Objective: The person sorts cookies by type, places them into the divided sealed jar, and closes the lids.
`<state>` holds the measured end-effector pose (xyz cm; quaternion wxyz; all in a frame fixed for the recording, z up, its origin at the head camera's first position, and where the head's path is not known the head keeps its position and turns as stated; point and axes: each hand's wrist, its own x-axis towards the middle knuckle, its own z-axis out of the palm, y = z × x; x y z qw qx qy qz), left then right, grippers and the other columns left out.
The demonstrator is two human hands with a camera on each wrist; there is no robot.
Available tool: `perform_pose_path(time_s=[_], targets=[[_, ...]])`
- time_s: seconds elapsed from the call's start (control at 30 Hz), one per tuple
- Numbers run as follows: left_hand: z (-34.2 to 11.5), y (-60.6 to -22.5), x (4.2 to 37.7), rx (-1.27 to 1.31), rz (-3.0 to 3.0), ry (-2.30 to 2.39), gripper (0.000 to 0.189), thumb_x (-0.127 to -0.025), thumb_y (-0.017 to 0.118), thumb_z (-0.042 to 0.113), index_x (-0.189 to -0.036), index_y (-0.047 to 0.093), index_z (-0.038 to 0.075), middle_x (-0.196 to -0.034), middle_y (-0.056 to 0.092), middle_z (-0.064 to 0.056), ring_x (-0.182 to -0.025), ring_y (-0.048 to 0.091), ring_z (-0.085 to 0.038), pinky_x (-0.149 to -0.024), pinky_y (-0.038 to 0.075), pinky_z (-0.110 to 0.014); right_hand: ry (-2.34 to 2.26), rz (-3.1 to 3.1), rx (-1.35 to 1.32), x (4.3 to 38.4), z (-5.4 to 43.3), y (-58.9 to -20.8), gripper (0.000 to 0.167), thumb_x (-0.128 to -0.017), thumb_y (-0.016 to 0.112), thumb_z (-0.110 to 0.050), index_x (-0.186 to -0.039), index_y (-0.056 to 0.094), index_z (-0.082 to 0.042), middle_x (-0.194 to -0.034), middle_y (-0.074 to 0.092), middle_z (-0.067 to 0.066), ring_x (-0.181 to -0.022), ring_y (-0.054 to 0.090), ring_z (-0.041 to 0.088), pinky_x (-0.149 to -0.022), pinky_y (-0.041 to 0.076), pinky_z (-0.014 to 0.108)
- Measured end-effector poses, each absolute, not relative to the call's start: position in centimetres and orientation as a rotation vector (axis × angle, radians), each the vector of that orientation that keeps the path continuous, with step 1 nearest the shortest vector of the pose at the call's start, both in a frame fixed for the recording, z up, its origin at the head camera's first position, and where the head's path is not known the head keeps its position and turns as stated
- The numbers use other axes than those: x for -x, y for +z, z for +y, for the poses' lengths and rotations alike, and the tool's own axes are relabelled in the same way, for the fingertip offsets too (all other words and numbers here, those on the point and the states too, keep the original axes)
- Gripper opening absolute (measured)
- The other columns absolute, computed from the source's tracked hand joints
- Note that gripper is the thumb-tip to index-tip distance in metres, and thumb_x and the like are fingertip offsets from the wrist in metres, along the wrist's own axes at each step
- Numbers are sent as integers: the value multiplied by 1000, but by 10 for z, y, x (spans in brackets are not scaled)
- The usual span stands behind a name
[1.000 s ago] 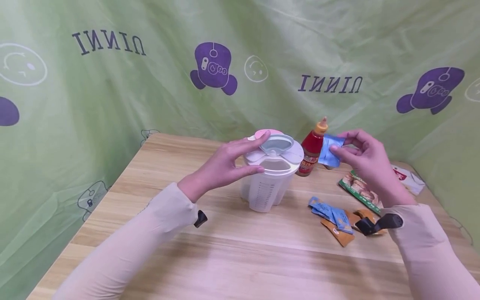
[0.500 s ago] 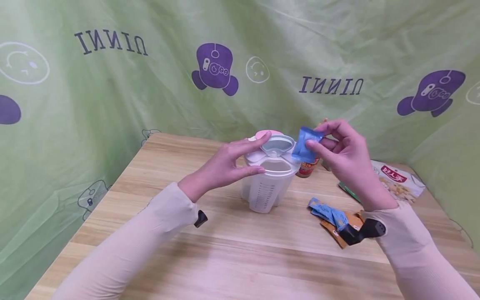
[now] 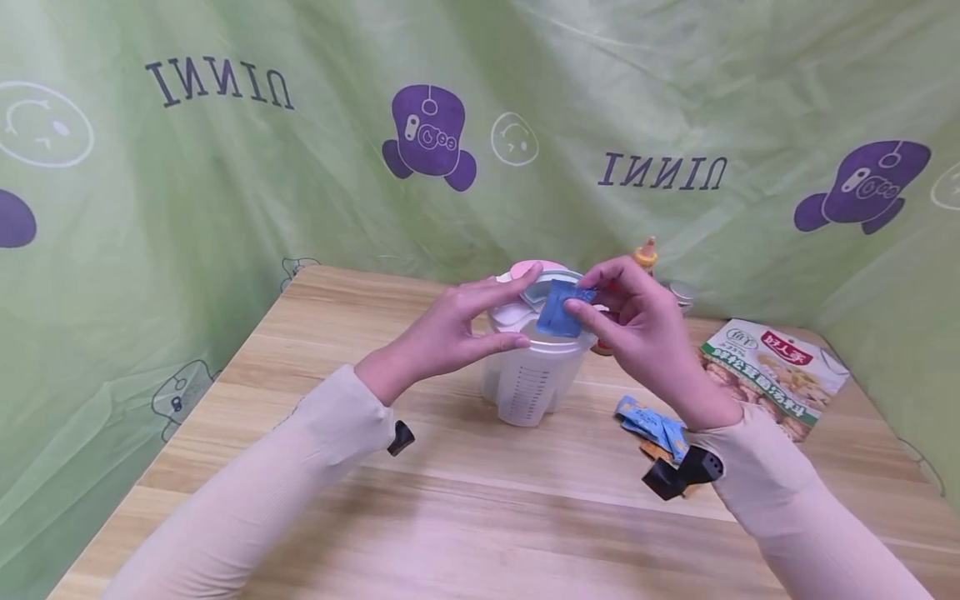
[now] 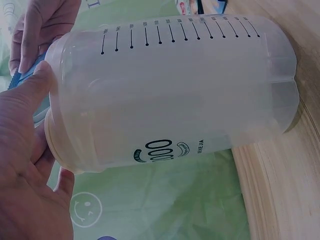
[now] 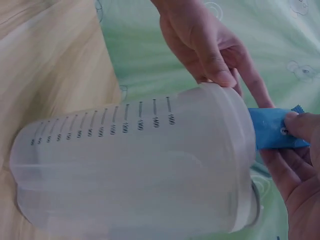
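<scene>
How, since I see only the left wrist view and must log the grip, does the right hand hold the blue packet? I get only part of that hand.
Observer: The right hand pinches the blue packet between thumb and fingers.
Operator: Logged. Is anything standing behind that hand?
Observer: Yes, a bottle with a yellow cap, partly hidden by the hand.
Operator: And does the lid have any pink on it?
Observer: Yes, the head view shows a pink piece at its far side.
</scene>
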<state>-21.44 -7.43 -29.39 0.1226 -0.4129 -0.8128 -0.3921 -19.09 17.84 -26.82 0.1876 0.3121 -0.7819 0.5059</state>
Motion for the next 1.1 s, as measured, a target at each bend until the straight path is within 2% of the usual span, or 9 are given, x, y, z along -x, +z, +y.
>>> perform_pose_path(time_s=[0.2, 0.27, 0.57, 0.77, 1.1], targets=[[-75, -294, 215, 1212, -2349, -1170, 77, -91, 83, 20, -158, 46, 10, -149, 65, -10, -133, 65, -26, -113, 53, -39, 1290, -2266, -952, 191, 174, -276, 22, -86, 77, 12, -103, 64, 7, -97, 70, 11, -84, 70, -1, -77, 62, 15], [-75, -294, 215, 1210, -2340, -1176, 77, -90, 83, 19, -158, 47, 10, -147, 66, -10, -131, 65, -25, -113, 54, -39, 1264, -2285, -952, 190, 176, -276, 20, -86, 78, 10, -101, 66, 5, -96, 73, 13, -81, 69, 0, -75, 61, 14], [-73, -296, 216, 1195, -2362, -1196, 77, -91, 83, 20, -159, 45, 13, -151, 63, -6, -135, 63, -26, -120, 48, -41, 1300, -2355, -1033, 187, 184, -280, 13, -87, 78, 9, -93, 74, -2, -104, 75, 12, -91, 70, 0, -76, 62, 16], [-74, -296, 215, 1173, -2396, -1167, 77, -93, 82, 22, -159, 45, 15, -154, 60, -5, -142, 59, -27, -132, 31, -44, 1186, -2337, -1105, 188, 186, -284, 17, -86, 79, 9, -89, 79, -7, -104, 75, 8, -90, 65, 2, -71, 56, 12], [-74, -296, 214, 1165, -2401, -1166, 76, -93, 82, 22, -159, 45, 15, -153, 61, -4, -141, 60, -27, -131, 32, -43, 1022, -2305, -1202, 190, 187, -286, 19, -84, 81, 9, -93, 82, -7, -106, 74, 6, -97, 66, 9, -79, 55, 9]])
